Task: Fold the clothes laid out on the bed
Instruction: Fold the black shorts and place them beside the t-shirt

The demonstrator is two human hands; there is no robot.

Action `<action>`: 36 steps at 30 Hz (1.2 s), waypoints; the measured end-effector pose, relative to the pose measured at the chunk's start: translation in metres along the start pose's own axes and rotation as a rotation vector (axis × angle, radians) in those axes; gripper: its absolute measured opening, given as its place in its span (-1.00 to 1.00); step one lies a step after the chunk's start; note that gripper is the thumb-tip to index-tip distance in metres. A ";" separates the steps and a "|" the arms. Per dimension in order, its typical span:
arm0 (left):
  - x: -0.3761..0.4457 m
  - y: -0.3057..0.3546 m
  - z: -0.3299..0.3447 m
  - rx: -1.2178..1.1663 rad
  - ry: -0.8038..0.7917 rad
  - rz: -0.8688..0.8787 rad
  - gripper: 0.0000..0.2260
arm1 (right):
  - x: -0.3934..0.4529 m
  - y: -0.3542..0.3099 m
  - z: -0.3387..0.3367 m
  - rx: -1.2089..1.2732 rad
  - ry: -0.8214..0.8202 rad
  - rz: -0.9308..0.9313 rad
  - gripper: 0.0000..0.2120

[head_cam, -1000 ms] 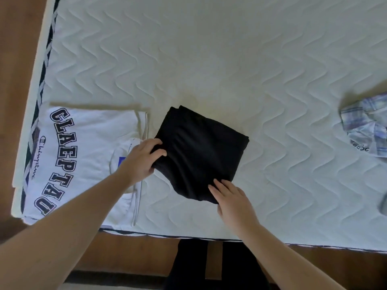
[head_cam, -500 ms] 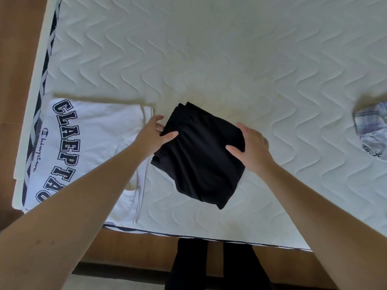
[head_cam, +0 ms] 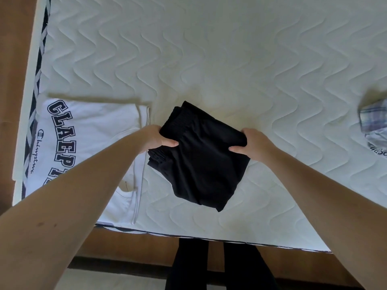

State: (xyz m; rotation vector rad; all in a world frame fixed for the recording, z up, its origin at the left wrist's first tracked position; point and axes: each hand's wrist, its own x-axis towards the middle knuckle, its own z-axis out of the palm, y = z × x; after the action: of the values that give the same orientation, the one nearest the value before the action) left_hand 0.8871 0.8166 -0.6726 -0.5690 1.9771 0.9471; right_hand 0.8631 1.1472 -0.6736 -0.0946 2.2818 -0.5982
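Observation:
A folded black garment point(head_cam: 201, 160) lies in the middle of the white quilted mattress point(head_cam: 209, 59), near its front edge. My left hand point(head_cam: 157, 139) grips the garment's left side, thumb on top and fingers tucked beneath. My right hand point(head_cam: 249, 144) grips its right edge the same way. The garment's near corner hangs loosely toward me. To the left lies a folded white T-shirt point(head_cam: 90, 143) with dark block lettering, partly covered by my left forearm.
A crumpled plaid shirt point(head_cam: 374, 126) sits at the right edge of view. The mattress's left side and front edge border a brown wooden floor point(head_cam: 12, 59). My dark-clothed legs point(head_cam: 219, 266) stand just below the front edge.
My right hand moved from the garment's near corner to its right edge. Both hands have closed on the sides, and the garment looks slightly raised.

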 end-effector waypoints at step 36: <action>-0.094 -0.077 0.165 -0.313 0.422 -0.008 -0.52 | -0.074 -0.006 0.108 0.611 0.062 0.375 -0.58</action>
State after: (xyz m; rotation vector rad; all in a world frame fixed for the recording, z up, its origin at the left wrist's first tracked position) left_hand 1.0720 0.9039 -0.6831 -1.0217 2.2016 1.2191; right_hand 0.9899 1.1182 -0.6870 0.6383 2.0014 -1.0653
